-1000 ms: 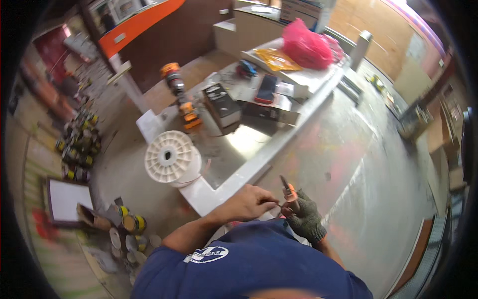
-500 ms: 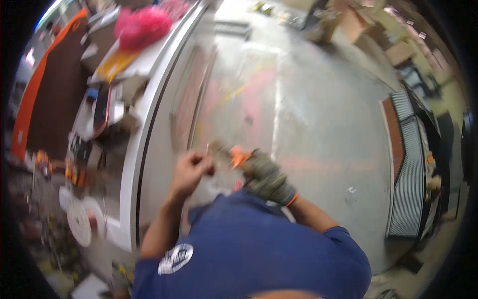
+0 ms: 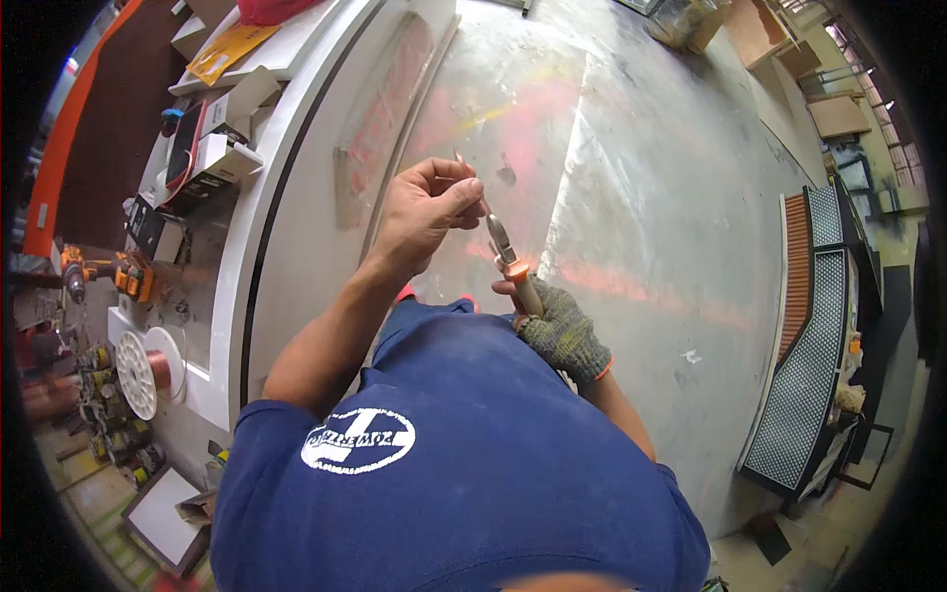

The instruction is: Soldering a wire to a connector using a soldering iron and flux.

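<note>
My bare left hand (image 3: 431,212) is closed in a pinch on a thin, reddish wire (image 3: 459,157), whose tip pokes out above the fingertips. Just below and right of it, my right hand (image 3: 565,331), in a grey-green knit glove with an orange cuff, is wrapped round a pair of pliers (image 3: 514,266) with orange-and-pale handles. The metal jaws point up toward the left fingers, close to the lower end of the wire. Whether the jaws grip the wire is too small to tell.
On the left, a white-edged bench (image 3: 258,247) carries cordless drills (image 3: 133,276), opened boxes (image 3: 219,158) and a yellow envelope (image 3: 229,54). A spool of copper-coloured wire (image 3: 138,375) stands nearer. Perforated dark panels (image 3: 804,365) lean at the right, beyond the paint-stained grey floor (image 3: 671,227).
Both hands have moved farther out from my body, the left one up and to the right in view. The pliers now point upward near the left fingers. The view has also shifted.
</note>
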`<state>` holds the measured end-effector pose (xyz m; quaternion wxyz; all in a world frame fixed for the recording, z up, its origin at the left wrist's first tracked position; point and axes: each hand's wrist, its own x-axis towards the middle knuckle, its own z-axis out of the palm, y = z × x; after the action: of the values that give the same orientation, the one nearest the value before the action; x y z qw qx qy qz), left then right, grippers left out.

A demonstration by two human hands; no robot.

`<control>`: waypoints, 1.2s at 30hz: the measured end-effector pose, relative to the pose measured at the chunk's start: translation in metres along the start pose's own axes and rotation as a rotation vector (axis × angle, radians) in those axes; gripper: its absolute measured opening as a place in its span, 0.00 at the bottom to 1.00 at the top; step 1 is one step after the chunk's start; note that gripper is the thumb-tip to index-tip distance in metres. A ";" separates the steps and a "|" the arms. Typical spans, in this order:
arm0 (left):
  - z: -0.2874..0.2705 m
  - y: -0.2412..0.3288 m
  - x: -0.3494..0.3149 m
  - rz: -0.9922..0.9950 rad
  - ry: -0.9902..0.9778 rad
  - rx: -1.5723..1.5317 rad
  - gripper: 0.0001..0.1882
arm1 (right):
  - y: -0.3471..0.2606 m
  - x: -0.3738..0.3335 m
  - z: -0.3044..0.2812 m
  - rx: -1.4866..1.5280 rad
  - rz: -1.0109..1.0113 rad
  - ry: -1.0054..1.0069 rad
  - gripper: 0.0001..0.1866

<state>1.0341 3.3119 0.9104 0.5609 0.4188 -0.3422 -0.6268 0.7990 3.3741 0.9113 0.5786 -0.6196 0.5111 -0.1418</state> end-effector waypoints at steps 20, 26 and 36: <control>0.001 0.005 0.009 0.053 0.009 0.145 0.06 | -0.010 0.010 -0.002 -0.002 -0.042 -0.006 0.37; 0.003 0.012 0.007 0.047 -0.008 0.211 0.08 | -0.011 0.008 0.002 0.104 -0.030 0.056 0.21; 0.011 0.013 0.006 0.074 0.018 0.199 0.08 | -0.008 0.013 0.004 0.000 -0.056 0.147 0.14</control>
<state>1.0296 3.3036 0.9253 0.5422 0.4652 -0.4128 -0.5650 0.8119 3.3643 0.9117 0.5353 -0.6218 0.5344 -0.2030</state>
